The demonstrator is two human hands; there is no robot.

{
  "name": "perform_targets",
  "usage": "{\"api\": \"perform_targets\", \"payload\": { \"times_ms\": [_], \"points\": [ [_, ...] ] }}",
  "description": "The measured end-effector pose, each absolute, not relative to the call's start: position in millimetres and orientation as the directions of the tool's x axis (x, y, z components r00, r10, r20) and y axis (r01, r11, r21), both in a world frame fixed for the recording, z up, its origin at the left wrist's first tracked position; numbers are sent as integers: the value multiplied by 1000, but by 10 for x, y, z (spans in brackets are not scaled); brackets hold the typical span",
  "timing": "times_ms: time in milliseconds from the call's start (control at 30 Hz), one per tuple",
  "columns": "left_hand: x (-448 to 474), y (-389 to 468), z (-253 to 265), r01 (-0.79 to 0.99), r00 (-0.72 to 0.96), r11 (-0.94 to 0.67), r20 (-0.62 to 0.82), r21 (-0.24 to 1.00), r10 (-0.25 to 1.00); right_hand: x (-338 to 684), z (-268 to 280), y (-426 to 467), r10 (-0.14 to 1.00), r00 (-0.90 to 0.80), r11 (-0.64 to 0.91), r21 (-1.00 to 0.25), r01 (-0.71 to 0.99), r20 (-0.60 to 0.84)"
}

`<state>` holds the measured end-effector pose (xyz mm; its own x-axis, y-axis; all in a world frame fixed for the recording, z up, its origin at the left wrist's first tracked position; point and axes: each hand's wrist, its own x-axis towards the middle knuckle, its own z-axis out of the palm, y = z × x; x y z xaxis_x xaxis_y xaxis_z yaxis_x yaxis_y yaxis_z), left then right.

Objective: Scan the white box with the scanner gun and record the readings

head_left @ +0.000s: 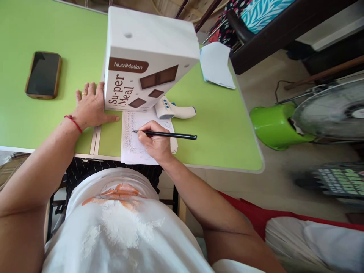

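My right hand (156, 142) grips a black pen (173, 134), its tip down on a sheet of paper (129, 151) filled with rows of small writing. The sheet's lower edge reaches past the table edge. Flat on the table lies my left hand (90, 104), fingers spread, its fingertips beside the lower left corner of a white box (153, 41) marked "NutriMotion Su-per Meal". The box stands upright behind the paper and hides its far part. A white handheld infrared thermometer (176, 110) rests on its side just right of the box, over the paper's far edge.
A smartphone (43, 75) in a brown case lies on the green table (218, 140) at left. White papers (217, 64) lie at the far right corner. Beyond the right edge are a green stool-like object (271, 125) and a fan (335, 110).
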<state>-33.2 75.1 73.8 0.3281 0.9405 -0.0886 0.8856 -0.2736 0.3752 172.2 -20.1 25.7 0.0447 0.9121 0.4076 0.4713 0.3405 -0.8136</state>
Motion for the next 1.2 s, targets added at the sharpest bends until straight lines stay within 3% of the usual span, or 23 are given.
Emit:
{"api": "perform_targets", "payload": {
  "times_ms": [300, 567, 1200],
  "points": [
    [-302, 720, 804, 908, 307, -246, -137, 340, 942, 1736, 247, -204, 910, 25, 356, -813, 460, 413],
    [-340, 768, 746, 878, 341, -279, -97, 389, 935, 1719, 261, -202, 920, 100, 285, -823, 491, 378],
    [-337, 771, 765, 889, 330, -269, -113, 371, 937, 1735, 254, -198, 908, 63, 334, -806, 489, 414]
  ]
}}
